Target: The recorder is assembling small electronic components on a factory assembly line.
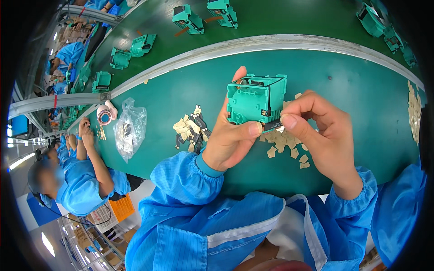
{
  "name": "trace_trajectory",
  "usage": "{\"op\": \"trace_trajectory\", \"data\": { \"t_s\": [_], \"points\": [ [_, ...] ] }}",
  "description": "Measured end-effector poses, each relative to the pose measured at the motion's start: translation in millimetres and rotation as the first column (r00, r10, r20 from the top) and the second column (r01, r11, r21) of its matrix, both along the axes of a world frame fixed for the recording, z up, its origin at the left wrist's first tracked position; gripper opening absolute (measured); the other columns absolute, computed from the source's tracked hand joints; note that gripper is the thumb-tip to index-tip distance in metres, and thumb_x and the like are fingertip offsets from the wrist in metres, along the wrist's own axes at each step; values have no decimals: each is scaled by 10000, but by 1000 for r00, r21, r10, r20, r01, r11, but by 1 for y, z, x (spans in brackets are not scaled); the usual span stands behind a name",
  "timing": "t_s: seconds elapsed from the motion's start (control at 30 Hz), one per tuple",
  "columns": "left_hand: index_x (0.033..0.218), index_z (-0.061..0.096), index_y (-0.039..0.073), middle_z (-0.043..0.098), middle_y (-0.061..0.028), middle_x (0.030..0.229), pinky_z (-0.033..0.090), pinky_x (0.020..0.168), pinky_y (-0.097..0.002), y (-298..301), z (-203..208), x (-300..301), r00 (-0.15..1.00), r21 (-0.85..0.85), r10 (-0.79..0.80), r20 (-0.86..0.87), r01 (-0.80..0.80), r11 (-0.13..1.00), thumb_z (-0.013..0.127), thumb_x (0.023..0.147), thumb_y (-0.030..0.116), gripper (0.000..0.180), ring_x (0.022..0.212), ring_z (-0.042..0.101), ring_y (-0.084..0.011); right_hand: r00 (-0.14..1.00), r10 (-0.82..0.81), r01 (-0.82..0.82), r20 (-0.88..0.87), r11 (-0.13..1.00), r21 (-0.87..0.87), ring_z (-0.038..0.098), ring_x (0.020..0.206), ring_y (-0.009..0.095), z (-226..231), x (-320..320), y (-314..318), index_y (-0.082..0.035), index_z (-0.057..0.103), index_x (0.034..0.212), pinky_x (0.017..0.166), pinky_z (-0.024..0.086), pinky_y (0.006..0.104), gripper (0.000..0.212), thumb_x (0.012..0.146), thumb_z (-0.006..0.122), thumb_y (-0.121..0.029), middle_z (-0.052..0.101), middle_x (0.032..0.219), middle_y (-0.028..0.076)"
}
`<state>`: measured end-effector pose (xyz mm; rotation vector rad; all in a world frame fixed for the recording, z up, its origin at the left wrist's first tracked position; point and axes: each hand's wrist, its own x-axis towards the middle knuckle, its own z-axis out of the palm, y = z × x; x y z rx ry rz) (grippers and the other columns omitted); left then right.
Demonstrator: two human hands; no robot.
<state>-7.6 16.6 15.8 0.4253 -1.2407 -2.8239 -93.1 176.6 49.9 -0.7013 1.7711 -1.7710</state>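
Observation:
My left hand (228, 142) grips an open, box-shaped green plastic housing (247, 104) above the green table. Its thumb presses the housing's lower edge, with fingers behind the far side. A short black strip (273, 125) lies along the lower right edge of the housing. My right hand (323, 131) pinches the strip's right end between thumb and forefinger. Beneath and beside the right hand, small beige paper pieces (282, 141) are scattered. A mixed heap of black parts (197, 126) and beige pieces sits left of my left hand.
A clear plastic bag (129, 131) and a tape roll (104, 117) lie to the left. Beyond a metal rail (253, 41), several green housings (187, 20) stand on a green belt. A co-worker in blue (88, 185) sits at left; more beige pieces (413, 113) lie far right.

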Motion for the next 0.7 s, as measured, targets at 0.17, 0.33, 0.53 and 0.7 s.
{"op": "trace_trajectory", "data": {
  "t_s": [0.17, 0.33, 0.53, 0.7],
  "points": [
    [1466, 129, 220, 447, -59, 1311, 417, 970, -385, 6, 1, -2, 999, -15, 34, -41, -34, 999, 764, 688, 186, 1005, 1176, 485, -232, 986, -115, 115, -120, 993, -4, 463, 605, 43, -2, 3, -1, -1, 638, 883, 536, 362, 207, 82, 834, 648, -65, 562, 720, 2],
    [1466, 119, 226, 463, -41, 1286, 471, 904, -381, 3, -2, 2, 995, 22, 81, -57, -79, 997, 751, 713, 171, 985, 1126, 512, -207, 962, -272, 270, -27, 961, -62, 402, 579, 10, 1, 4, 1, 1, 629, 1017, 519, 324, 193, 204, 826, 659, -64, 467, 670, -53],
    [1466, 112, 230, 491, -31, 1237, 487, 873, -355, 1, 1, 1, 987, 31, 138, -78, -136, 990, 744, 730, 177, 972, 1026, 563, -193, 970, -197, 164, -141, 962, -218, 479, 780, 95, -21, -3, 0, -21, 624, 1023, 665, 385, 221, 332, 741, 757, -134, 509, 849, 2],
    [1465, 104, 244, 476, -54, 1259, 468, 910, -379, 2, 0, 2, 993, -38, 108, -53, -110, 993, 760, 723, 170, 993, 1079, 539, -228, 940, -225, 171, -257, 962, -215, 500, 761, 107, -20, 2, -9, -25, 636, 934, 655, 393, 228, 277, 709, 777, -103, 544, 850, 28]
  ]
}}
